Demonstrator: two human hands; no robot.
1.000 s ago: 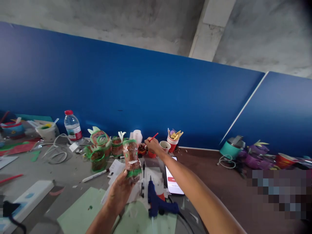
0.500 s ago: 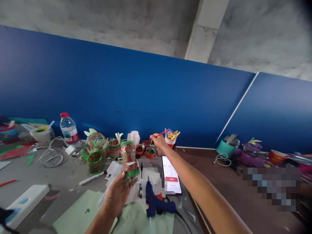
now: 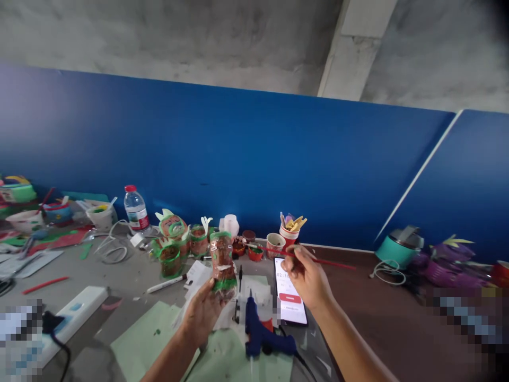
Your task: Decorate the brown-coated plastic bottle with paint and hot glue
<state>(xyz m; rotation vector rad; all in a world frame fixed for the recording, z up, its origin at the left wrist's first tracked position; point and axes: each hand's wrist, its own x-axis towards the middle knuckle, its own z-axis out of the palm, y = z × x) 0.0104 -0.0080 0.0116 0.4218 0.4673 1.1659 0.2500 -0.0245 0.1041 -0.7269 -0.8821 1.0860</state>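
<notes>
My left hand (image 3: pixel 202 312) is wrapped round the lower part of a clear plastic bottle piece (image 3: pixel 221 257) painted brown with green bands, held upright over the table. In my right hand (image 3: pixel 307 277) a thin red paintbrush (image 3: pixel 336 263) is pinched, lying almost level with its tip pointing left. Beyond the brush tip are a small cup of green paint (image 3: pixel 255 254) and a small cup of brown paint (image 3: pixel 238 248). A paper cup (image 3: pixel 275 243) stands just behind the brush. Under my right hand lies a phone (image 3: pixel 291 305) with a timer on its screen.
A blue glue gun (image 3: pixel 260 334) lies in front on green paper (image 3: pixel 139 339). Brown-green painted pots (image 3: pixel 170 260), a water bottle (image 3: pixel 135 209) and a white marker (image 3: pixel 165 284) are left. A cup of plastic cutlery (image 3: pixel 289 232) stands behind. A power strip (image 3: pixel 81 313) lies left.
My right hand has drawn back from the paint cups towards me and to the right, bringing the paintbrush along. The view has turned slightly left. My left hand still holds the bottle piece.
</notes>
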